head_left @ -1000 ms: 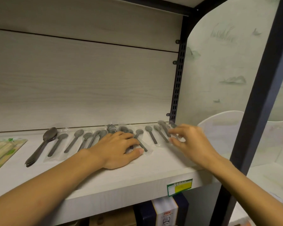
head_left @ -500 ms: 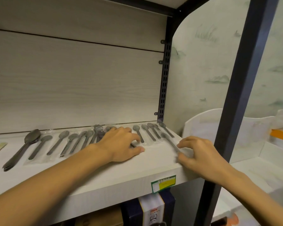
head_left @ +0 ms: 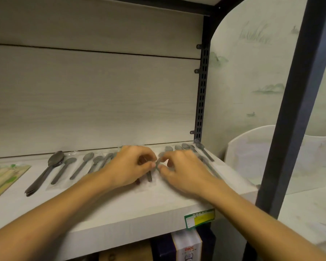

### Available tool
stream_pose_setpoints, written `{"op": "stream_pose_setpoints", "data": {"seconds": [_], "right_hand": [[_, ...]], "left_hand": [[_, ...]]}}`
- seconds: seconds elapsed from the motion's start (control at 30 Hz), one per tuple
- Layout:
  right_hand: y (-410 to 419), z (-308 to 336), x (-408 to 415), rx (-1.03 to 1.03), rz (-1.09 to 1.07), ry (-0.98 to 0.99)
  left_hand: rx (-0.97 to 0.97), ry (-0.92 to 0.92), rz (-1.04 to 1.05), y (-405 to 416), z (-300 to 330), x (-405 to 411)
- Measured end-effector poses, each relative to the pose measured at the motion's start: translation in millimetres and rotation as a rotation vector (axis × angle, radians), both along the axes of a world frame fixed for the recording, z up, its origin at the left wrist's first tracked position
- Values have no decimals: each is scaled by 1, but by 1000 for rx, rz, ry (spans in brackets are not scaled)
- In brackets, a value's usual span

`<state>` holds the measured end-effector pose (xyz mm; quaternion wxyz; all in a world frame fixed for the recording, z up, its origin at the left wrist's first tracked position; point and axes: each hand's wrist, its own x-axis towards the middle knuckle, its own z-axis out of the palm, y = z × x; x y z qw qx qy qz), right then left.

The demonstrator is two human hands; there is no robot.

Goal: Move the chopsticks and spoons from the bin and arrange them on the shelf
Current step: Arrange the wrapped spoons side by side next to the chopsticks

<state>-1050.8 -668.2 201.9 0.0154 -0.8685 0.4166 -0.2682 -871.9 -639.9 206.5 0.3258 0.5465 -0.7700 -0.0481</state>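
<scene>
Two hands meet at mid-frame over a pale wood-grain shelf (head_left: pixel 120 210). The left hand (head_left: pixel 129 166) and right hand (head_left: pixel 184 172) both have curled fingers, tips brought together on one dark grey plastic spoon in a clear wrapper (head_left: pixel 149 175); motion blur hides which fingers actually pinch it. A row of similar wrapped grey spoons (head_left: pixel 83 164) fans out left of centre, more (head_left: pixel 201 149) lie toward the black slotted upright (head_left: pixel 200 102) at centre right, and a darker bare spoon stack (head_left: pixel 45 171) sits at lower left. A green-printed chopstick packet (head_left: pixel 4 176) lies at the left edge. The bin is probably the white container (head_left: pixel 250 151) at right.

Risks, as judgement: slippery overlapping wrappers may drag neighbouring spoons askew; the right wrist, passing close over the rightmost spoons, could sweep them off the shelf's open end.
</scene>
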Motion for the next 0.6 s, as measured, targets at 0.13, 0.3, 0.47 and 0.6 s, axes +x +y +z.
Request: {"op": "stream_pose_setpoints", "data": {"seconds": [0.13, 0.3, 0.47, 0.6], "right_hand": [[-14, -4, 19, 51, 14, 115], [-20, -7, 24, 138, 1, 96], [-21, -8, 24, 138, 15, 0], [-14, -5, 20, 96, 10, -80]], "left_hand": [[38, -315, 135, 4, -4, 25], [36, -327, 146, 13, -10, 35], [38, -332, 193, 15, -11, 35], [12, -395, 208, 16, -11, 25]]}}
